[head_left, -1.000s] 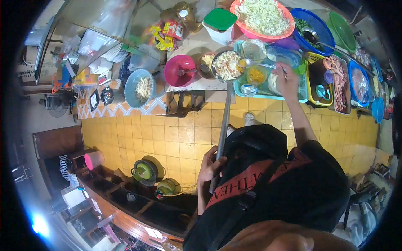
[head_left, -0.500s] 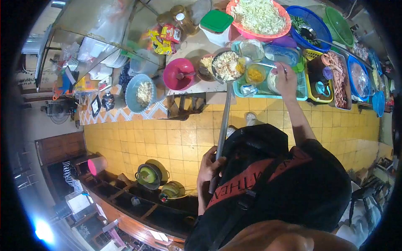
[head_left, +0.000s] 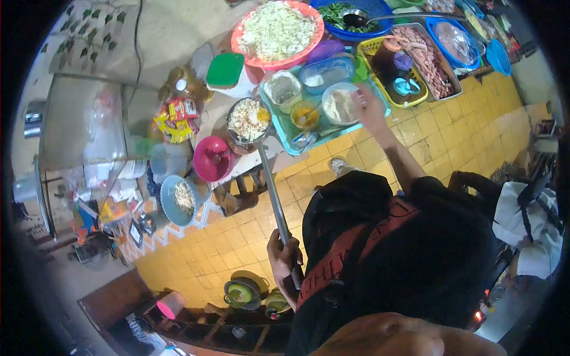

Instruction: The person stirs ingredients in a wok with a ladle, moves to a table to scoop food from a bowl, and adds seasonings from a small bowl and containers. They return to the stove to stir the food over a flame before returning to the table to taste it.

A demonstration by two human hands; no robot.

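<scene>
Left hand: your fingers are wrapped tight around the lower end of a long metal handle, close against your dark shirt. The handle runs up over the yellow tiled floor to a round pan filled with pale chopped food; the pan rests at the near edge of the counter, just left of the teal tray.

Right hand: arm stretched out, hand at the rim of a white bowl of pale paste. You cannot tell whether these fingers are spread or pinching anything; they are too small and partly turned away.

The white bowl sits inside a teal tray at the near edge of the counter, together with a small yellow cup, a clear square container and a clear blue tub.

Behind the tray, towards the far edge: a wide pink basin of shredded white vegetable, and a white box with a green lid.

Right of the tray: a yellow basket, then a tray of pink sausages.

Left of the pan: a magenta bowl near the counter's corner. Lower left, on a patterned surface, a blue bowl holding pale food.
</scene>
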